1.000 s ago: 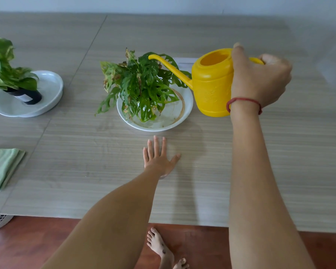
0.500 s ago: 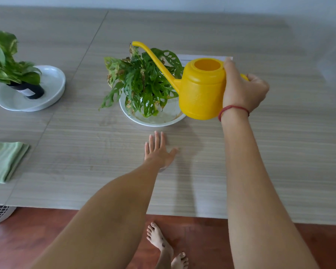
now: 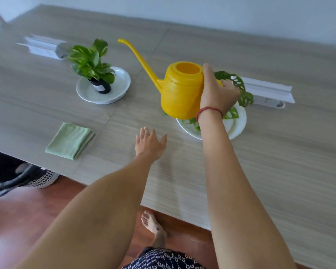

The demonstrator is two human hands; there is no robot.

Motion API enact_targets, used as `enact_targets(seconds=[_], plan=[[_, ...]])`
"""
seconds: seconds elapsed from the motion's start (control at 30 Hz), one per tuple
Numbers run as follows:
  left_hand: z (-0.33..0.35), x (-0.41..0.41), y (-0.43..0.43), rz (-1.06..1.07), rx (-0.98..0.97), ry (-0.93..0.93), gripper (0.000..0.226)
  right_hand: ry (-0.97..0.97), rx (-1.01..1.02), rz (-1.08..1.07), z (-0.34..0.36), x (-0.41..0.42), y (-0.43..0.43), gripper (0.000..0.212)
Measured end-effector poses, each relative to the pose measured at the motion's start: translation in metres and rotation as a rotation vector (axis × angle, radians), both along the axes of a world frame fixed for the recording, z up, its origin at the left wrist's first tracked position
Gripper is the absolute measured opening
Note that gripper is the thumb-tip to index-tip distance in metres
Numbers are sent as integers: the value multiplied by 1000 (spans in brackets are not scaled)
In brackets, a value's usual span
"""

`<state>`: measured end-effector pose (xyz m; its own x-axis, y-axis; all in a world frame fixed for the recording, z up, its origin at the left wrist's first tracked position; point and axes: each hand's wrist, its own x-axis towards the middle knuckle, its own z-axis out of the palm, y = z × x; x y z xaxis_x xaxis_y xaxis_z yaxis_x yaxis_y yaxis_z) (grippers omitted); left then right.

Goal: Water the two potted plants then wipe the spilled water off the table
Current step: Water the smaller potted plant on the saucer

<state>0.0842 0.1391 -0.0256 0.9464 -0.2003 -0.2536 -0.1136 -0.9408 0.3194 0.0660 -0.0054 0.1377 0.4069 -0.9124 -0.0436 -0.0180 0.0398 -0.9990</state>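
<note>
My right hand grips the handle of a yellow watering can, held upright above the table with its long spout pointing up and left. The can hides most of the holey-leaved plant on its white plate. To the left, a small leafy plant in a black pot stands on a white saucer. My left hand lies flat on the table, fingers spread, empty. A folded green cloth rests near the table's front edge, left of that hand.
The wooden table runs across the view. A white power strip lies behind the right plant, and white papers lie at the far left. A black chair and a white basket stand below the table's left edge.
The view has swung left. My right hand has carried the can leftward off the holey-leaved plant, and the spout now points toward the left plant. My left hand stays flat on the table.
</note>
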Motion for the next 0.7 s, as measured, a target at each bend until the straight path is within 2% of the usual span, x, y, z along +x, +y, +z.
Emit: enact_targets(seconds=[0.27,0.5,0.7], plan=[[-28,73,99,161,28,90,70,-28,54,91,-18,108,81,60],[-45,134,133,244,-40,95,72,13,56,88,-37,175,111,58],[-66,143,126,302,-44,257,96,59,64,46,-45,207,115,56]])
